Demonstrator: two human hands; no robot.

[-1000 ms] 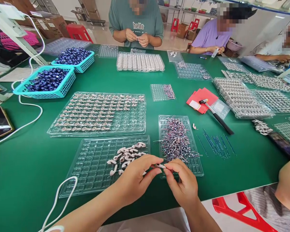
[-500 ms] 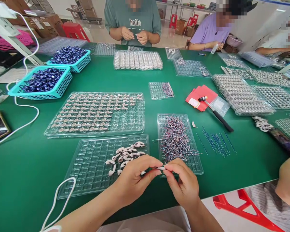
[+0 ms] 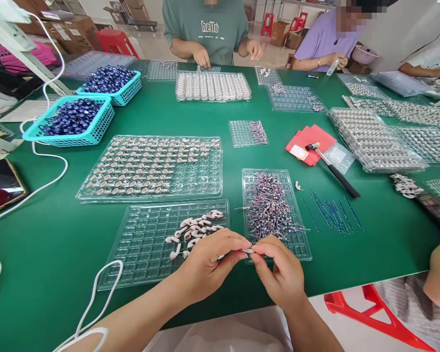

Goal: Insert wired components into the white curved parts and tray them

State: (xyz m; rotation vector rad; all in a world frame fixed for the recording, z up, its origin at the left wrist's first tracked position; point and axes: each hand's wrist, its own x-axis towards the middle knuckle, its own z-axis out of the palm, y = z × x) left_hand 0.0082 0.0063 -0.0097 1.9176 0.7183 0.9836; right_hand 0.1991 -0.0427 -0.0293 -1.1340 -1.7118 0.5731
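Observation:
My left hand (image 3: pixel 209 266) and my right hand (image 3: pixel 280 274) meet at the fingertips over the near edge of the green table (image 3: pixel 40 239). Both pinch one small white piece (image 3: pixel 248 251) between them. Just behind my left hand lies a clear cell tray (image 3: pixel 146 249) with a loose heap of white curved pieces (image 3: pixel 196 230). Behind my right hand a narrower clear tray (image 3: pixel 300 244) holds a pile of thin wired parts (image 3: pixel 269 205). Farther back a large clear tray (image 3: pixel 205 176) is filled in rows with pinkish pieces.
Two teal baskets (image 3: pixel 73 122) of dark blue parts stand at far left, near a phone (image 3: pixel 2 183) and a white cable (image 3: pixel 40 186). A small hammer (image 3: pixel 332 168), red cards (image 3: pixel 308 139) and blue wires (image 3: pixel 332 212) lie right. Other people work across the table.
My hands have kept pinching the small piece with only slight shifts. The person in the green shirt opposite has lowered both hands to the trays.

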